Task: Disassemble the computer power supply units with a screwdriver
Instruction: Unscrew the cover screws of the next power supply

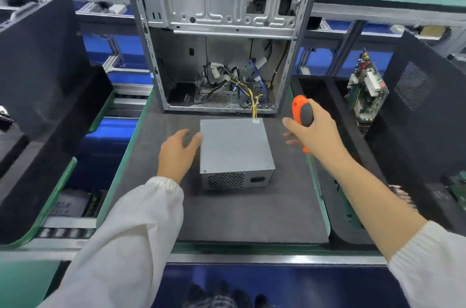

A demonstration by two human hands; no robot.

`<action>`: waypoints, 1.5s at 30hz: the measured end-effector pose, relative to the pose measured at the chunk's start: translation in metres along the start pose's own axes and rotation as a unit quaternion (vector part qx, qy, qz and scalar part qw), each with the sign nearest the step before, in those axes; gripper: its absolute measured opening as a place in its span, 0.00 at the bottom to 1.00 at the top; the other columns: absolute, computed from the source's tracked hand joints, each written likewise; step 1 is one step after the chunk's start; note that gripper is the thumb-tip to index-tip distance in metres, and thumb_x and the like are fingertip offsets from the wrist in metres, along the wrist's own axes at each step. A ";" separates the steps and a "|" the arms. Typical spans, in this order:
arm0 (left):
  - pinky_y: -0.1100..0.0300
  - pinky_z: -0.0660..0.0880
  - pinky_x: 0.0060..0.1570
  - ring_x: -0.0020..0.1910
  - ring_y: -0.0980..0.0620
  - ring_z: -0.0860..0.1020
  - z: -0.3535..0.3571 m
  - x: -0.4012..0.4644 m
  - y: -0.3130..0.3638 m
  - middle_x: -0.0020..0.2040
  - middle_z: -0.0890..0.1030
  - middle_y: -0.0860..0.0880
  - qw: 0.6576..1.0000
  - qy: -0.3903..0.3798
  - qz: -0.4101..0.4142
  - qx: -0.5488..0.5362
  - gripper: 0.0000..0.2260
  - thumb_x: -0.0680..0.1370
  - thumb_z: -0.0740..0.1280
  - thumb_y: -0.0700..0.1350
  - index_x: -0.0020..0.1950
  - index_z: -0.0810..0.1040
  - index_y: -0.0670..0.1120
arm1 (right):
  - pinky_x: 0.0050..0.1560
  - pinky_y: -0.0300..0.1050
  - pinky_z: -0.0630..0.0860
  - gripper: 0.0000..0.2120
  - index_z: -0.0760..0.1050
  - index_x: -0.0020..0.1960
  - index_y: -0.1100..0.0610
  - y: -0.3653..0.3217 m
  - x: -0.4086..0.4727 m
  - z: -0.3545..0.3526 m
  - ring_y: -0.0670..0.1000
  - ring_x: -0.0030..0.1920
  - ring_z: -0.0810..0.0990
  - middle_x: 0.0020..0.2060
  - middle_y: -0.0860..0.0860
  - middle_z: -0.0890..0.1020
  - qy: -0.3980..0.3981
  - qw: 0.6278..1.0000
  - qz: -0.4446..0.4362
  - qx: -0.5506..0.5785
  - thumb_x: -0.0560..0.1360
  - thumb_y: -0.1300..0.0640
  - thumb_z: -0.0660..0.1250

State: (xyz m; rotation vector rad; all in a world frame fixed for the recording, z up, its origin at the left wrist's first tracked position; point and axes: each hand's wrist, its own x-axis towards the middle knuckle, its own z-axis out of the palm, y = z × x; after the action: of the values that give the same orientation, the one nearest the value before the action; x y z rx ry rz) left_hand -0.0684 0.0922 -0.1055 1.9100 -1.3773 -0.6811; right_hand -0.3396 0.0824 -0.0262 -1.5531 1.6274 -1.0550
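Note:
A grey metal power supply unit lies on the dark mat, its vent grille and socket facing me. Yellow and black cables run from its far edge into the open computer case standing behind it. My left hand touches the unit's left side with relaxed fingers. To the right of the unit, my right hand grips an orange and grey screwdriver by its handle; the shaft is hidden behind the hand.
Black foam-lined trays stand at the left and right; the right tray holds circuit boards. A green-edged conveyor frame borders the mat. Blue bins sit below.

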 end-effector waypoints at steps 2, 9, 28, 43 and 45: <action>0.52 0.71 0.53 0.46 0.42 0.76 0.007 -0.004 -0.006 0.46 0.81 0.39 0.997 -0.057 -0.037 -0.033 0.23 0.81 0.58 0.58 0.50 0.80 0.40 | 0.35 0.50 0.83 0.12 0.71 0.55 0.54 0.011 0.003 0.015 0.56 0.38 0.85 0.43 0.56 0.78 -0.037 0.997 0.069 0.021 0.74 0.62 0.69; 0.55 0.68 0.42 0.40 0.50 0.71 0.019 -0.010 0.000 0.40 0.74 0.47 0.989 -0.094 -0.046 -0.107 0.19 0.82 0.53 0.57 0.41 0.71 0.46 | 0.28 0.37 0.67 0.14 0.74 0.55 0.70 0.032 0.013 0.038 0.54 0.32 0.73 0.36 0.58 0.76 -0.112 0.978 0.174 0.003 0.70 0.67 0.66; 0.57 0.59 0.34 0.31 0.52 0.60 0.013 0.009 0.017 0.30 0.62 0.51 0.996 -0.034 -0.018 -0.083 0.17 0.83 0.54 0.44 0.33 0.57 0.47 | 0.25 0.35 0.60 0.10 0.65 0.35 0.58 0.022 0.023 0.052 0.54 0.28 0.66 0.28 0.56 0.69 -0.131 0.978 0.164 -0.015 0.67 0.64 0.67; 0.64 0.65 0.40 0.38 0.57 0.70 0.037 -0.010 0.061 0.38 0.71 0.56 0.907 -0.266 0.325 0.014 0.12 0.71 0.77 0.47 0.53 0.82 0.49 | 0.23 0.41 0.70 0.22 0.68 0.30 0.70 -0.060 0.013 -0.006 0.53 0.21 0.73 0.24 0.64 0.74 0.042 0.990 -0.117 -0.064 0.72 0.54 0.69; 0.67 0.65 0.41 0.40 0.57 0.71 0.036 -0.011 0.059 0.39 0.73 0.57 0.907 -0.264 0.329 0.010 0.12 0.71 0.77 0.47 0.53 0.81 0.50 | 0.23 0.38 0.70 0.21 0.71 0.29 0.68 -0.061 0.007 -0.003 0.49 0.19 0.74 0.22 0.57 0.76 0.037 0.991 -0.123 -0.022 0.73 0.55 0.70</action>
State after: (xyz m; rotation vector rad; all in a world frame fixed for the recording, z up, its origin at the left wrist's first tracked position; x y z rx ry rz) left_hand -0.1339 0.0819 -0.0824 1.1605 -2.2165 -0.8567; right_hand -0.3137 0.0772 0.0288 -1.7995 1.5441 -1.2247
